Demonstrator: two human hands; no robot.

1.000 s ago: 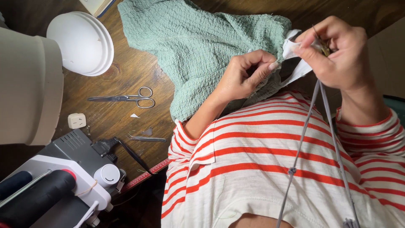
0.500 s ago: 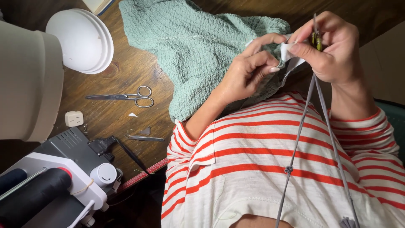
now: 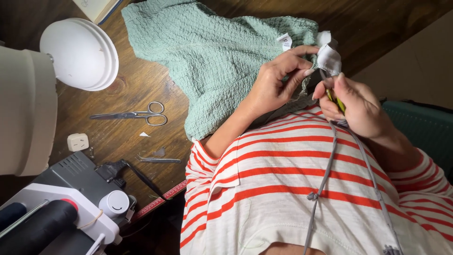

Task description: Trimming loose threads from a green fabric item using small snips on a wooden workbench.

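Since half a second back your hands have come down and toward you a bit, and the white scrap now pokes up above your fingers instead of sitting between them. Your left hand (image 3: 278,80) is pinching the edge of the green textured fabric (image 3: 212,56) right by its little white label (image 3: 285,41), thumb and fingertips closed on the cloth. Your right hand (image 3: 356,104) is clenched around a thin yellow-green tool (image 3: 336,98) (can't tell exactly what it is, most of it is hidden in your grip), and its fingertips touch the white scrap of cloth (image 3: 328,56) sticking up just past them. Both hands sit close together at the right edge of the fabric, which spreads out over the dark wooden table (image 3: 122,94) on the far side of your striped shirt (image 3: 292,189). Grey cords (image 3: 325,165) run from your right hand down over the shirt.

Well off to the left, scissors (image 3: 134,114) lie flat on the table, with tweezers (image 3: 158,160) nearer to you and a small white square block (image 3: 78,141) left of those. Sewing machine (image 3: 56,208) is at the near left corner, white lamp shade (image 3: 80,54) at the far left
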